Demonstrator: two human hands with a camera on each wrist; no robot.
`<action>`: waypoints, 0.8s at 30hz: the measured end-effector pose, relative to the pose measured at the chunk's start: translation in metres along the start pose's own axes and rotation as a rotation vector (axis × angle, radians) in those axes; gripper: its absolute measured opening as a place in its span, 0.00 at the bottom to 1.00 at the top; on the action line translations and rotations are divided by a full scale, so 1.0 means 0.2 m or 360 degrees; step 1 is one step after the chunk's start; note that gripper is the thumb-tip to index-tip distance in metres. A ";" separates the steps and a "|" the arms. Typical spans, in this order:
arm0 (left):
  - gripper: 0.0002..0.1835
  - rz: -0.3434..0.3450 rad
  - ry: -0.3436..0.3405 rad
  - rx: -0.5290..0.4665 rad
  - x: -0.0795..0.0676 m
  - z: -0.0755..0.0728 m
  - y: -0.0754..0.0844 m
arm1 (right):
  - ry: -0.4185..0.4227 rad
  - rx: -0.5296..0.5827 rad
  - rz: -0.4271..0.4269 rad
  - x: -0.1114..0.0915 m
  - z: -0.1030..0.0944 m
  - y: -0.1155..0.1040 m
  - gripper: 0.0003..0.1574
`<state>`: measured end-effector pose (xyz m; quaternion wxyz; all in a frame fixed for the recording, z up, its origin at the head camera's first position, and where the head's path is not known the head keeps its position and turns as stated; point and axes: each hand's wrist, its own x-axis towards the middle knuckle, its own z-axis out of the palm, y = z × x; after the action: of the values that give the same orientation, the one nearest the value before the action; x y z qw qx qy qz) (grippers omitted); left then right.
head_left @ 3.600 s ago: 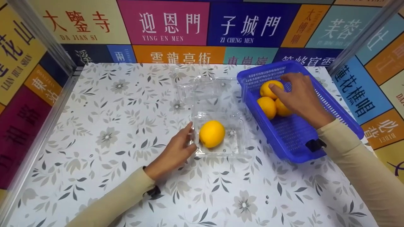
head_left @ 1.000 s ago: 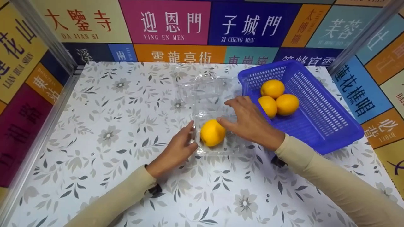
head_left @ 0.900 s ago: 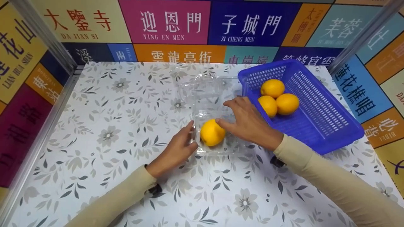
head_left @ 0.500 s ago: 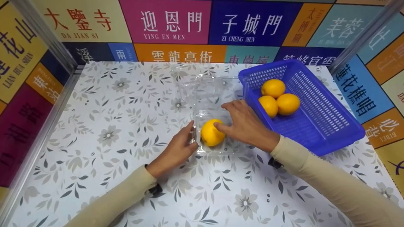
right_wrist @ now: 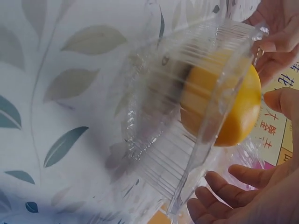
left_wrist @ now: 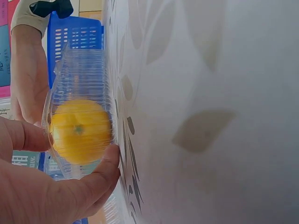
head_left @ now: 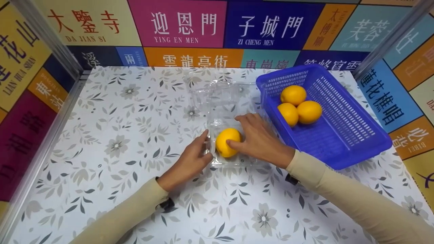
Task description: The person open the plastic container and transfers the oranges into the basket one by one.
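A clear plastic clamshell box [head_left: 234,164] lies with its lid folded back on the table. One orange [head_left: 224,144] sits in its left half. My left hand [head_left: 186,164] rests against the box's left side; in the left wrist view its thumb is up at the rim and the fingers [left_wrist: 100,175] lie low along the wall. Over the right half of the box hovers my right hand [head_left: 261,139], its thumb overlapping the orange in the head view. The right wrist view shows these fingers [right_wrist: 219,182] spread beside the rim, with nothing between them and the thumb.
A blue perforated basket [head_left: 359,157] stands right of the box, with three oranges [head_left: 293,95] at its far left end. Printed panels [head_left: 176,23] wall in the back and sides of the flower-patterned table [head_left: 135,203].
My right hand has come from the basket's oranges leftward over the box, and in the last second slid a little nearer and left. The left hand and the orange in the box have stayed put.
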<state>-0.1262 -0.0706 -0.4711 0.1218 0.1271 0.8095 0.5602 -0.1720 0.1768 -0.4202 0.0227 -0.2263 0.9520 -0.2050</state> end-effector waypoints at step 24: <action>0.46 0.0065 0.0018 -0.0008 0.00 0.00 0.00 | 0.0117 -0.0147 -0.0151 -0.05 0.08 -0.02 0.44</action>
<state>-0.1256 -0.0703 -0.4710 0.1062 0.1401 0.8060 0.5653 -0.1593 0.1712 -0.4328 -0.0324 -0.2644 0.9488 -0.1699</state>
